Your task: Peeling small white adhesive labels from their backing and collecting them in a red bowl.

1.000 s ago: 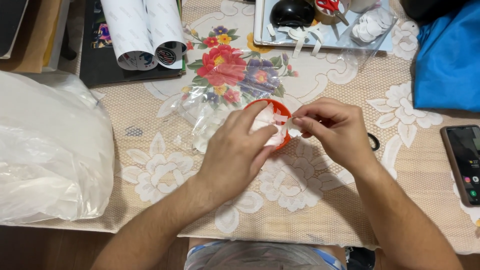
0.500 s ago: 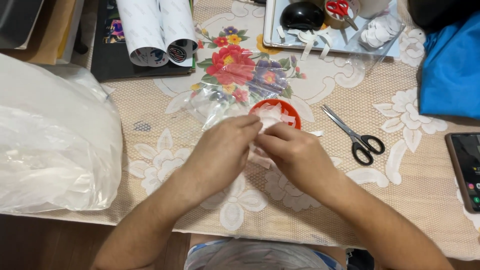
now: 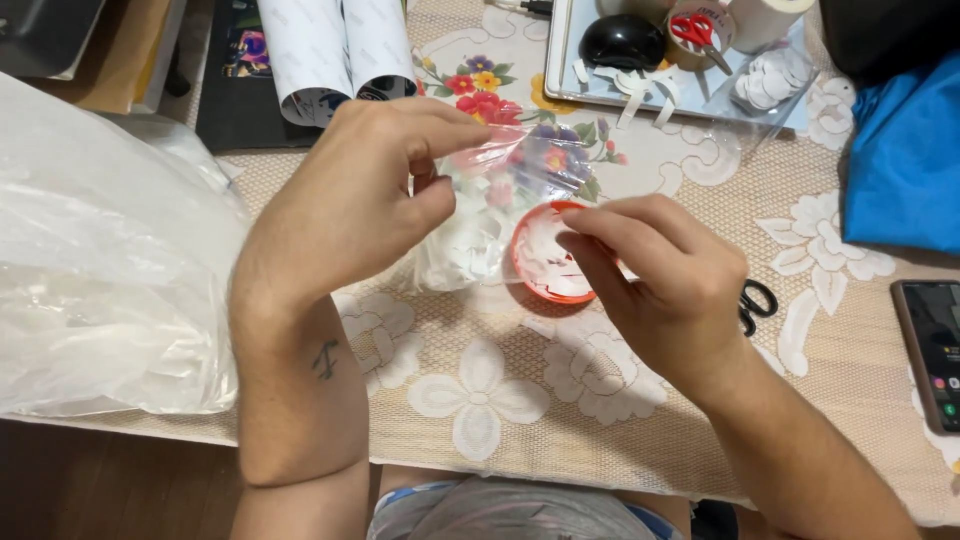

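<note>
A large white plastic bag [image 3: 95, 270] lies at the far left of the counter [image 3: 500, 400], cut off by the frame edge. Behind it sit a dark flat package [image 3: 245, 90] and two white rolls [image 3: 340, 45], their far ends out of view.

The left hand [image 3: 350, 205] is raised above the counter, thumb and forefinger pressed together on the top edge of a clear bag [image 3: 500, 200]. The bag hangs down to the counter; its contents are pale and hard to make out through the film.

Just right of the bag, an orange lid [image 3: 548, 255] rests on the counter with white scraps inside. The right hand [image 3: 665, 285] hovers over its right edge, fingers drawn together; whether they pinch a scrap cannot be told. Black scissors [image 3: 757, 303] are mostly hidden behind this hand.

At top right stands a tray [image 3: 560, 70] holding small red scissors [image 3: 697, 30]. Blue cloth [image 3: 905, 160] and a phone [image 3: 932, 350] are cut off at the right edge.
</note>
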